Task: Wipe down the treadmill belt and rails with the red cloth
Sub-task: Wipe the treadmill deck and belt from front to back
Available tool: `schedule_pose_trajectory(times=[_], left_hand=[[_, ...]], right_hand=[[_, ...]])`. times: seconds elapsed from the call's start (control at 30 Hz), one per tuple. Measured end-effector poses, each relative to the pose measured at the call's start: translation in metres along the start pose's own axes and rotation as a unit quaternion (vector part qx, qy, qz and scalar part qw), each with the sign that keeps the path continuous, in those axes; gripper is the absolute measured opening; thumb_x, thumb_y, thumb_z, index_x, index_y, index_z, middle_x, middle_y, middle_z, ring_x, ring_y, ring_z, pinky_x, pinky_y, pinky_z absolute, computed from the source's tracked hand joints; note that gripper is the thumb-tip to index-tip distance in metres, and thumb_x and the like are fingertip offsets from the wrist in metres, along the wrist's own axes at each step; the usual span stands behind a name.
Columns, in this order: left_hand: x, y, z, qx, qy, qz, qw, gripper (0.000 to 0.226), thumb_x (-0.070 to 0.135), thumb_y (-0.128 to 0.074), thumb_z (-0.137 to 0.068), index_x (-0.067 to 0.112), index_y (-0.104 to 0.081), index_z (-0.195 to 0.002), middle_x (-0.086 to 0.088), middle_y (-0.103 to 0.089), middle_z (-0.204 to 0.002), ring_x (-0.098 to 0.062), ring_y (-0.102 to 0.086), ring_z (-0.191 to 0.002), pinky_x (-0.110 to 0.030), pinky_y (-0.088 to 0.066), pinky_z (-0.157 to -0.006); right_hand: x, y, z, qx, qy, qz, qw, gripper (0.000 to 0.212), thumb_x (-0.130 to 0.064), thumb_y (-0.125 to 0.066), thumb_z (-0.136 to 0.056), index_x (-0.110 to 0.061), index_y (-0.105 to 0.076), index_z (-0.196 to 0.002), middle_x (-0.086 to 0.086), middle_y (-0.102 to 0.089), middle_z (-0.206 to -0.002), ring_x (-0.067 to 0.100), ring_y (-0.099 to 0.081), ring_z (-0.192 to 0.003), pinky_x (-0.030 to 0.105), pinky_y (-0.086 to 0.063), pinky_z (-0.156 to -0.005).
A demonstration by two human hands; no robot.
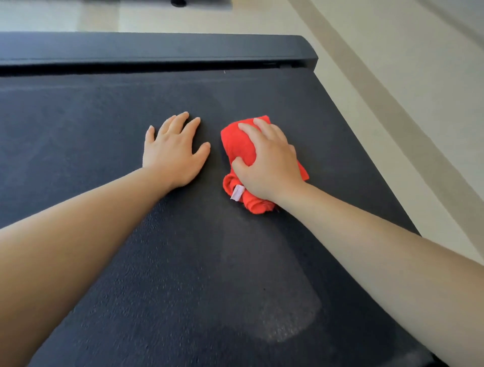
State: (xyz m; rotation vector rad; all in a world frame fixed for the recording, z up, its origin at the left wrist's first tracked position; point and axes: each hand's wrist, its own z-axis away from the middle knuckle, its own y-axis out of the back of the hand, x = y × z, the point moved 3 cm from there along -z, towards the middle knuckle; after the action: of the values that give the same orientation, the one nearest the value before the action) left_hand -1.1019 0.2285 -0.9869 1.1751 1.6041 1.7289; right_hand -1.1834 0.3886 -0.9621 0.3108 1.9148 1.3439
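The dark treadmill belt (91, 125) fills most of the view. A bunched red cloth (237, 144) with a small white tag lies on the belt right of centre. My right hand (269, 162) presses down on the cloth, fingers curled over it. Flat on the bare belt just left of the cloth rests my left hand (174, 152), fingers spread, holding nothing. A black rail (157, 49) runs across the far side of the belt. A paler streak (275, 288) marks the belt between the cloth and me.
Pale tiled floor (366, 65) lies beyond the rail and along the right edge of the belt. A dark object (179, 2) stands on the floor at the top edge.
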Motion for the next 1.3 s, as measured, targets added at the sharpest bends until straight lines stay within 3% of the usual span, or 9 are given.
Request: schedule_pose_trajectory(times=[0.13,0.27,0.53,0.77,1.0,1.3], left_hand=[[-0.010,-0.003,-0.036,0.026,0.056,0.000,0.998,0.059,0.049,-0.033,-0.091,0.027,-0.025,-0.146,0.001,-0.019,-0.156,-0.017,-0.010,-0.144,-0.047,-0.005,-0.116],[-0.012,-0.006,-0.036,0.043,0.061,-0.008,0.997,0.060,0.051,-0.033,-0.089,0.030,-0.027,-0.145,0.003,-0.020,-0.155,-0.014,-0.011,-0.144,-0.046,-0.006,-0.116],[-0.009,0.000,-0.035,0.028,0.083,-0.015,0.996,0.064,0.053,-0.028,-0.084,0.032,-0.028,-0.144,0.008,-0.021,-0.154,-0.009,-0.013,-0.143,-0.044,-0.008,-0.115],[-0.010,-0.002,-0.035,0.029,0.072,-0.009,0.997,0.061,0.053,-0.031,-0.086,0.031,-0.030,-0.143,0.006,-0.023,-0.154,-0.012,-0.015,-0.142,-0.046,-0.009,-0.115],[-0.010,-0.002,-0.035,0.027,0.062,0.005,0.998,0.060,0.052,-0.033,-0.089,0.029,-0.029,-0.144,0.003,-0.021,-0.155,-0.016,-0.012,-0.144,-0.047,-0.006,-0.116],[0.004,0.001,-0.016,0.024,0.077,-0.011,0.997,0.054,0.044,-0.034,-0.094,0.026,-0.031,-0.145,-0.002,-0.023,-0.155,-0.024,-0.015,-0.143,-0.046,-0.011,-0.116]], right_hand=[[0.006,-0.009,-0.062,0.011,0.012,-0.010,1.000,0.058,-0.034,-0.055,-0.081,-0.026,-0.042,-0.137,-0.001,-0.032,-0.150,0.019,-0.023,-0.138,0.046,-0.028,-0.104],[0.004,-0.022,-0.120,0.011,0.030,-0.011,0.999,0.058,-0.036,-0.054,-0.081,-0.026,-0.042,-0.137,0.000,-0.033,-0.149,0.020,-0.024,-0.138,0.045,-0.029,-0.103],[-0.008,-0.033,-0.196,-0.065,0.078,-0.003,0.995,0.060,-0.038,-0.053,-0.082,-0.027,-0.039,-0.139,-0.002,-0.032,-0.148,0.021,-0.022,-0.138,0.046,-0.029,-0.105],[0.007,-0.014,-0.148,-0.065,0.100,-0.004,0.993,0.059,-0.033,-0.055,-0.081,-0.024,-0.040,-0.138,-0.004,-0.034,-0.146,0.019,-0.028,-0.133,0.047,-0.036,-0.097],[0.034,0.016,-0.034,-0.044,0.035,0.009,0.998,0.061,-0.032,-0.055,-0.081,-0.027,-0.038,-0.139,-0.004,-0.028,-0.151,0.018,-0.022,-0.139,0.047,-0.034,-0.099],[0.031,0.003,-0.073,-0.028,0.034,0.013,0.999,0.060,-0.037,-0.053,-0.082,-0.026,-0.038,-0.139,-0.002,-0.029,-0.151,0.021,-0.021,-0.139,0.048,-0.030,-0.102]])
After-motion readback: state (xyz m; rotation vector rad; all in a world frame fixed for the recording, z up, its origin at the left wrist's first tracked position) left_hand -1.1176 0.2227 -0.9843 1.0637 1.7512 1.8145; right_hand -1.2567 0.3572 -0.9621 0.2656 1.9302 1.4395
